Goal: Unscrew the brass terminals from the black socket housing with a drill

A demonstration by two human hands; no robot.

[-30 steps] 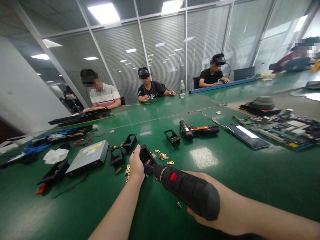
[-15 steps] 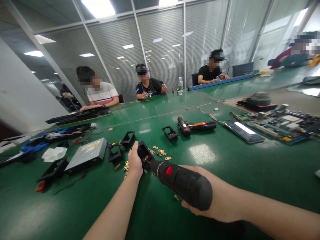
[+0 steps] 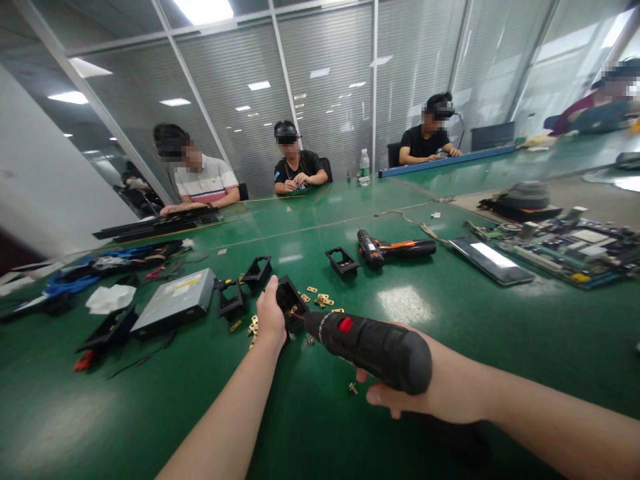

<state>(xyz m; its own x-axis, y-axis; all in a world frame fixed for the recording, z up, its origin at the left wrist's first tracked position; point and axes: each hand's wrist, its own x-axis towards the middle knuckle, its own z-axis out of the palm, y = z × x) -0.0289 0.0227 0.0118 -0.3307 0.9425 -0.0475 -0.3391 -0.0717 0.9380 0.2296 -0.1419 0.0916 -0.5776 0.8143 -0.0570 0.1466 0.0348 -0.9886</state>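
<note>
My left hand [image 3: 271, 313] is closed around a black plastic frame [image 3: 289, 297], held tilted just above the table. Wrapped round the grip of a black cordless screwdriver [image 3: 370, 347] with a red switch is my right hand [image 3: 425, 380]. The bit points left into the frame, at small brass-coloured parts inside it; whether it touches a screw I cannot tell. Beside and behind the frame lie several small brass plates [image 3: 324, 300]. A loose screw [image 3: 353, 388] is on the table below the screwdriver.
More black frames [image 3: 343, 262] stand around my hands. A second power screwdriver [image 3: 395, 250] lies behind. To the left is a metal disc drive [image 3: 175, 303]; to the right, a dark flat panel [image 3: 490, 260] and a circuit board [image 3: 583, 243]. Several people sit across the green table.
The rear of the screwdriver and my right hand have risen slightly, while the bit stays at the frame. My view has shifted a little. The person opposite has brought both hands together.
</note>
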